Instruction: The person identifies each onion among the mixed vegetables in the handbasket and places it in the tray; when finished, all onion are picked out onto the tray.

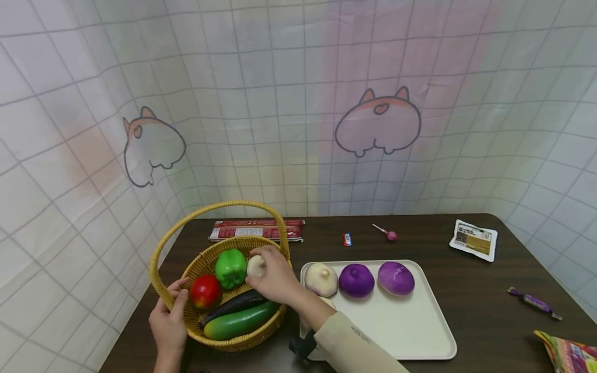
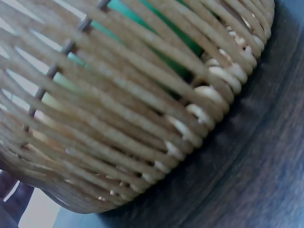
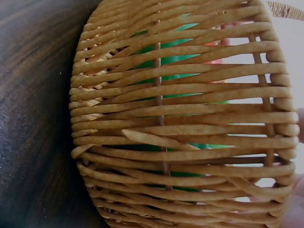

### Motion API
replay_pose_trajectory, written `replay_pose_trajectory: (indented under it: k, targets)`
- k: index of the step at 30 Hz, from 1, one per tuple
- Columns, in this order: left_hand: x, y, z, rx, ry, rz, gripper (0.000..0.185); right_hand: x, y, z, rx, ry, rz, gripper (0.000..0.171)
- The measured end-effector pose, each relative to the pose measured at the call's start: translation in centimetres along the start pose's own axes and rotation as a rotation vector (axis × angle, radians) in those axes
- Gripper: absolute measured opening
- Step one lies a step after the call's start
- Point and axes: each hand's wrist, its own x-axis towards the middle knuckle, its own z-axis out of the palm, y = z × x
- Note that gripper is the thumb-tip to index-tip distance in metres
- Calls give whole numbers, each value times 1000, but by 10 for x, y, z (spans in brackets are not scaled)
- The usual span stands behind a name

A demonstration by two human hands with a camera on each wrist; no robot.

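A yellow woven basket (image 1: 240, 344) with a tall arched handle stands at the left of the table. My left hand (image 1: 168, 322) grips its left rim near the handle's foot. Inside the basket, the fingers of my right hand (image 1: 276, 277) pinch a round white vegetable (image 1: 255, 266), partly hidden by the hand. A green bell pepper (image 1: 230, 268), a red tomato-like piece (image 1: 205, 291), a dark eggplant (image 1: 235, 307) and a green cucumber-like vegetable (image 1: 240, 322) lie in the basket. Both wrist views are mostly filled by the basket's woven wall (image 2: 123, 104).
Right of the basket, a white tray (image 1: 396, 336) holds whitish bulbs (image 1: 321, 280) and two purple bulbs (image 1: 356, 281); my right forearm crosses its left side. Behind lie a red packet (image 1: 294, 229), a small candy (image 1: 347, 239) and a lollipop (image 1: 391, 235). Further wrapped snacks (image 1: 474, 240) are at right.
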Motion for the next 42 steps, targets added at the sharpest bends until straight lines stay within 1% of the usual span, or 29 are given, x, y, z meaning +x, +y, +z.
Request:
replay_pose_trajectory:
  k: [2, 5, 9, 13, 15, 19, 22, 27, 31, 37, 42]
  targets:
    - [-1, -1, 1, 22, 2, 29, 19, 3, 2, 0, 10, 22, -1, 53]
    - [-1, -1, 1, 19, 9, 59, 18, 7, 4, -1, 11, 31, 4, 54]
    - [0, -2, 2, 39, 25, 113, 16, 12, 3, 0, 9, 21, 27, 60]
    - [0, -4, 1, 87, 45, 157, 16, 18, 3, 2, 15, 1, 75, 65]
    - [0, -5, 1, 95, 52, 166, 17, 21, 4, 3, 24, -11, 105, 67]
    - [-1, -5, 2, 94, 52, 164, 17, 27, 7, 7, 54, -23, 163, 70]
    - [-1, -5, 2, 89, 50, 160, 17, 29, 9, 9, 51, -27, 184, 72]
    - [-1, -4, 3, 75, 43, 153, 16, 29, 10, 12, -10, -49, 160, 72]
    - [-3, -7, 4, 58, 30, 160, 16, 26, 12, 11, -28, -52, 153, 73]
    - [-3, -7, 3, 51, 41, 190, 15, 24, 11, 12, -7, -49, 150, 77]
    - [1, -4, 2, 48, 40, 202, 16, 27, 8, 11, 3, -55, 128, 77]
